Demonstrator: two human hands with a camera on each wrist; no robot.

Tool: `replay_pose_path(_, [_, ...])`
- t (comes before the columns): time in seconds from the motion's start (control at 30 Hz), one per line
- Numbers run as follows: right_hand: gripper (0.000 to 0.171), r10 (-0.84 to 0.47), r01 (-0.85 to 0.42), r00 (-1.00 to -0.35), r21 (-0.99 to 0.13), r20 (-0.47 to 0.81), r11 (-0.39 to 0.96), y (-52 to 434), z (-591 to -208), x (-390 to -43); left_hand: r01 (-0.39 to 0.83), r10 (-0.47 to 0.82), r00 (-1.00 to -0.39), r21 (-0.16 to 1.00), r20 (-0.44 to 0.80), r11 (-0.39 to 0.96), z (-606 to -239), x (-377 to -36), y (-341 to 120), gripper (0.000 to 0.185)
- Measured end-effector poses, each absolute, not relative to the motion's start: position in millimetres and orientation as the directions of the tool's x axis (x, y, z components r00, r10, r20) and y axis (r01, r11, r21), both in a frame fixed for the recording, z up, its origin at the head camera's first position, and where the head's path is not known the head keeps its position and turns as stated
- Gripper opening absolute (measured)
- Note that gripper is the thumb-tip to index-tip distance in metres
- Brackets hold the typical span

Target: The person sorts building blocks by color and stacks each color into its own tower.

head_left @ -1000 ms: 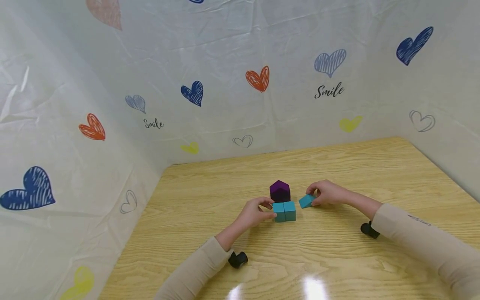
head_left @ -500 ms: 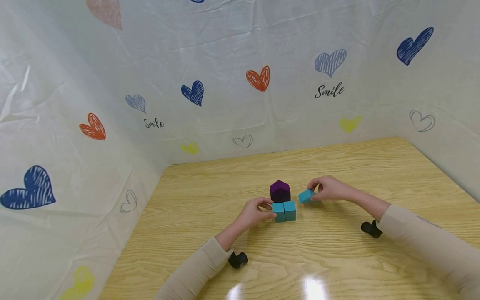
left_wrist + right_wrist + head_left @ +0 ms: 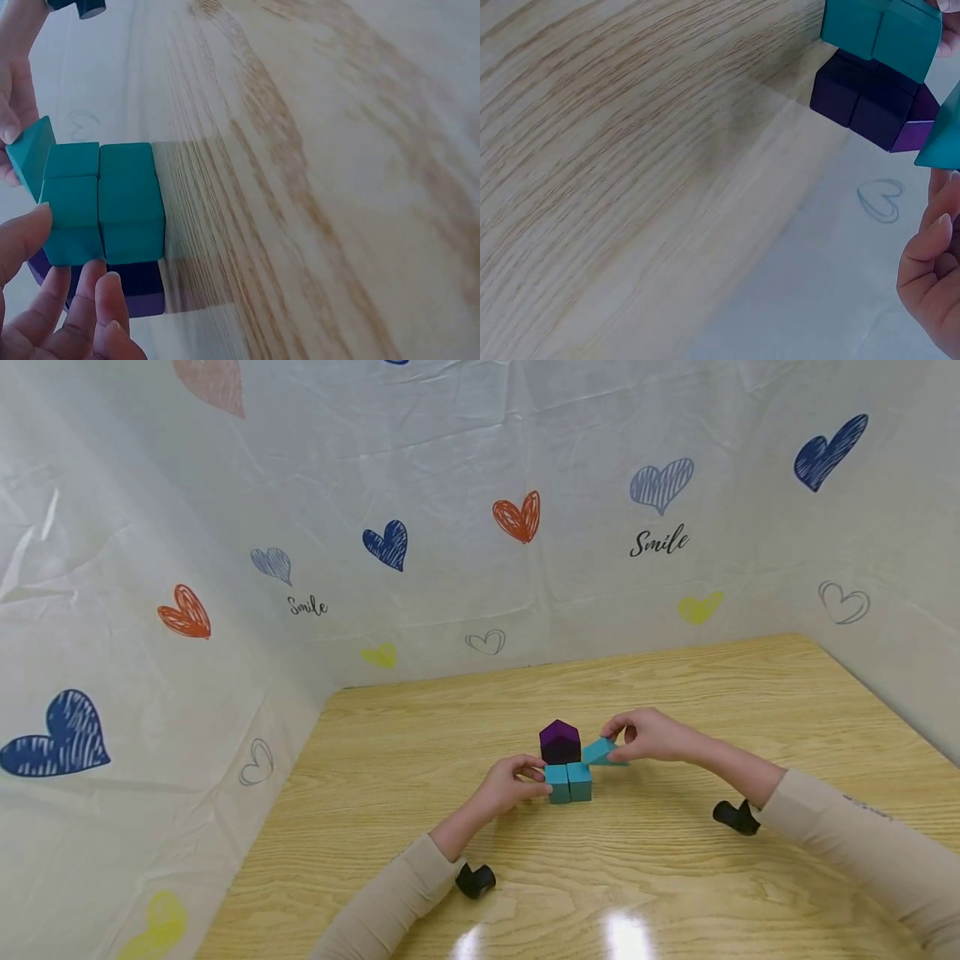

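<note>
In the head view, teal cubes (image 3: 580,783) stand side by side near the table's middle; the left wrist view shows them stacked two wide and two high (image 3: 133,217). My left hand (image 3: 504,790) holds the left side of this stack, its thumb and fingers on opposite faces. Right behind stand dark purple blocks (image 3: 560,747) with a peaked purple top. A teal triangular block (image 3: 601,752) is pinched between the thumb and fingers of my right hand (image 3: 651,735). It is tilted, just right of the purple peak. Its distance from the cubes is hard to tell.
The wooden table (image 3: 675,877) spreads around the blocks. White sheeting (image 3: 450,593) printed with hearts hangs along the back and sides. A black wrist device shows at each cuff, the left one (image 3: 476,881) and the right one (image 3: 737,817).
My right hand has risen slightly away from me and shifted left, bringing the triangular block closer to the purple peak and turning it. My left hand and the cubes have stayed put.
</note>
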State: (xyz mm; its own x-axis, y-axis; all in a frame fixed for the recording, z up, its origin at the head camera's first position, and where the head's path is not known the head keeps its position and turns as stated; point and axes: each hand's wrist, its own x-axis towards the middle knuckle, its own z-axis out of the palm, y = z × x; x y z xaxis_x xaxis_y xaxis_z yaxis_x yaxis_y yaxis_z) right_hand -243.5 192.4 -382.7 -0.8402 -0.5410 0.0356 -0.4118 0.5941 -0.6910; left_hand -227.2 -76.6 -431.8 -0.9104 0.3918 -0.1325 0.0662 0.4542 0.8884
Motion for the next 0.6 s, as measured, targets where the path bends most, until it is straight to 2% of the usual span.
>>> replay_pose_path(0.33, [0.032,-0.553,-0.423,-0.830,-0.722,0.068,0.547,172.3,-383.5,-239.4,0.057,0.392,-0.912,0.906,-0.124,0.419,-419.1,-219.8,-74.9,0.034])
replay_pose_path(0.6, [0.033,-0.575,-0.464,-0.811,-0.719,0.109,0.518,155.9,-388.3,-234.9,0.061,0.392,-0.911,0.899,-0.127,0.433,-430.0,-225.4,-76.6,0.035])
